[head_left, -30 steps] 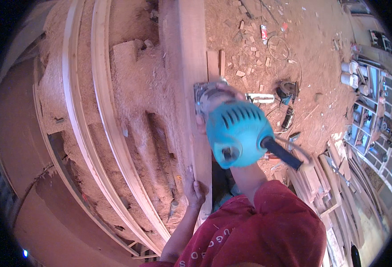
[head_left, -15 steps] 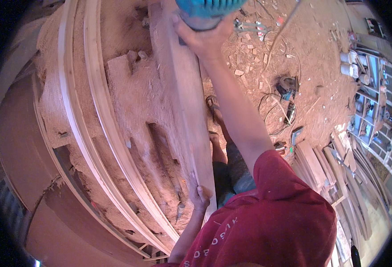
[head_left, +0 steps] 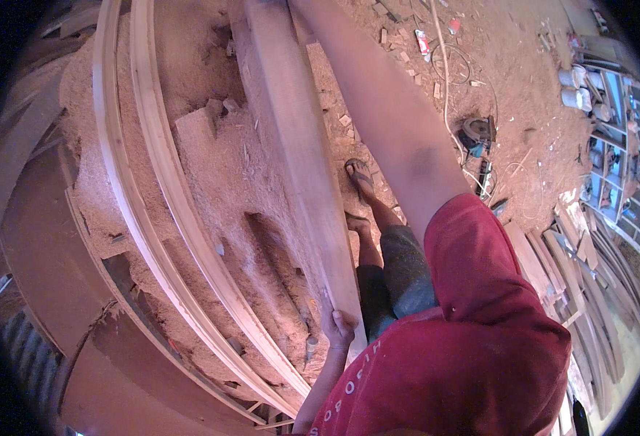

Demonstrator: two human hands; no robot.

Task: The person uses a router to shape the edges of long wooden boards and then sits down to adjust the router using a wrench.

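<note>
A long, thick wooden plank (head_left: pixel 302 138) runs from the top of the view down to my body. My left hand (head_left: pixel 340 327) is closed around the plank's near end, the thumb on top and the other fingers mostly hidden. My right arm (head_left: pixel 400 109) stretches far forward along the plank's right side. It leaves the view at the top edge, so my right hand and anything in it are out of sight.
Two long curved wooden strips (head_left: pixel 161 156) lie left of the plank over heaped sawdust. To the right, a corded power tool (head_left: pixel 476 136), cables and wood scraps lie on the floor. Stacked boards (head_left: pixel 578 291) and a blue shelf (head_left: pixel 610 163) stand farther right. My sandalled feet (head_left: pixel 360 178) are beside the plank.
My right hand has moved forward out of view, along with the teal power tool it was holding on the plank. My left hand stays on the near end. The whole view has shifted slightly.
</note>
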